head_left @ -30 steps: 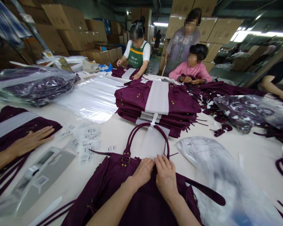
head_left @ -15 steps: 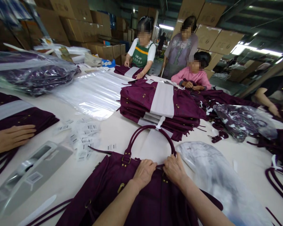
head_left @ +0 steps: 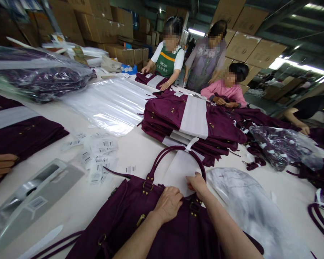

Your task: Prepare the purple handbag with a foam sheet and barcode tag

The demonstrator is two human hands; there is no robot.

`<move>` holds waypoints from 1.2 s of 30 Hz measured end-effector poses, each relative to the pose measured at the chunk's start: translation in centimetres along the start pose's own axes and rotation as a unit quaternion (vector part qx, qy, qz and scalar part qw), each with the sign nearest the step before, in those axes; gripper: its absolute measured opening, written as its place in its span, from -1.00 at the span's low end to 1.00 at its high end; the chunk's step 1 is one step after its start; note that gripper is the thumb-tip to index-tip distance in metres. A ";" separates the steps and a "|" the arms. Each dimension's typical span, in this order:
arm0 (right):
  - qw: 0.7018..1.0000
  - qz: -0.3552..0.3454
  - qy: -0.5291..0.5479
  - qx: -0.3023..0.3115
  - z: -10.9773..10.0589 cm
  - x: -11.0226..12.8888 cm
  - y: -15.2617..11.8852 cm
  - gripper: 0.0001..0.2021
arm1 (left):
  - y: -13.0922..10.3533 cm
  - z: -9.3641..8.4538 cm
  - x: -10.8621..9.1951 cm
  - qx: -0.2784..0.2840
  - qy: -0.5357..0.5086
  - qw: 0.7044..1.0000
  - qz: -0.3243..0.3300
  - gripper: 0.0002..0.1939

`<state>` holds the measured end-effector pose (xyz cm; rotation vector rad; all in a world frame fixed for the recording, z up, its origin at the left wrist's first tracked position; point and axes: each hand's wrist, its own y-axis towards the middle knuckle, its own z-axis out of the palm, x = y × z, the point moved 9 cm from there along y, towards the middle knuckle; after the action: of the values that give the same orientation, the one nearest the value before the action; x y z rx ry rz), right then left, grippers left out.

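Note:
A dark purple handbag (head_left: 118, 216) lies before me on the white table, its rounded handle (head_left: 158, 158) standing up with a white wrap (head_left: 191, 144) at the top. My left hand (head_left: 169, 203) is closed over the bag's top edge, its fingertips partly hidden. Just right of it, my right hand (head_left: 198, 185) is raised at the right base of the handle, fingers curled in towards the thumb. Whatever those fingers hold, if anything, cannot be made out. A white sheet (head_left: 178, 172) shows through the handle loop.
Behind the bag rises a stack of folded purple bags (head_left: 164, 111) with white bands. Clear plastic sleeves (head_left: 110, 104), barcode labels (head_left: 99, 154) and a tape dispenser (head_left: 37, 194) lie left. A crumpled plastic bag (head_left: 243, 201) lies right. Another person's hand (head_left: 1, 167) is at left; co-workers sit and stand beyond.
My right hand has lifted off the bag's top edge and moved up into the handle loop. My left hand stays on the edge. The other person's hand at left has drawn back.

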<state>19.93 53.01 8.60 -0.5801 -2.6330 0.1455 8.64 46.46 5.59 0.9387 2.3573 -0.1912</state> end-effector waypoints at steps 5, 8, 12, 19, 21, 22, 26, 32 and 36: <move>0.990 0.051 0.130 0.003 -1.3 -2.0 -0.9 -0.93 | 0.0 -0.2 -0.2 -0.003 0.001 1.000 0.003 -0.87; 0.984 0.049 0.148 -0.087 -4.2 -4.0 -3.4 -0.80 | 0.2 -0.3 -0.2 -0.002 -0.006 1.000 -0.012 -0.83; 0.946 0.156 0.260 -0.114 -2.9 -8.8 -6.5 -0.60 | 0.6 -0.1 0.2 -0.006 -0.025 0.997 -0.076 -0.92; 0.830 0.173 0.528 0.041 1.3 -8.3 -8.5 -0.60 | 2.0 0.3 1.5 0.009 -0.081 0.975 -0.206 -0.92; 0.801 0.141 0.574 0.093 0.9 -7.1 -9.4 -0.69 | 2.1 0.2 2.1 0.007 -0.085 0.968 -0.236 -0.89; 0.794 0.125 0.585 0.108 0.6 -6.8 -9.8 -0.72 | 2.0 0.1 2.3 0.006 -0.086 0.966 -0.245 -0.88; 0.790 0.086 0.588 0.147 0.2 -6.2 -10.1 -0.79 | 1.9 0.3 1.8 0.019 -0.075 0.973 -0.219 -0.88; 0.823 0.068 0.538 0.168 1.3 -6.2 -8.6 -0.81 | 2.7 0.4 0.5 0.071 -0.025 0.965 -0.251 -0.78; 0.829 0.062 0.534 0.153 1.0 -6.1 -8.8 -0.82 | 3.4 1.0 0.4 0.138 -0.039 0.938 -0.315 -0.71</move>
<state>21.11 42.45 6.96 -0.5022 -1.4401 0.2017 11.10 48.88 4.84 0.2466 2.5204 -0.8097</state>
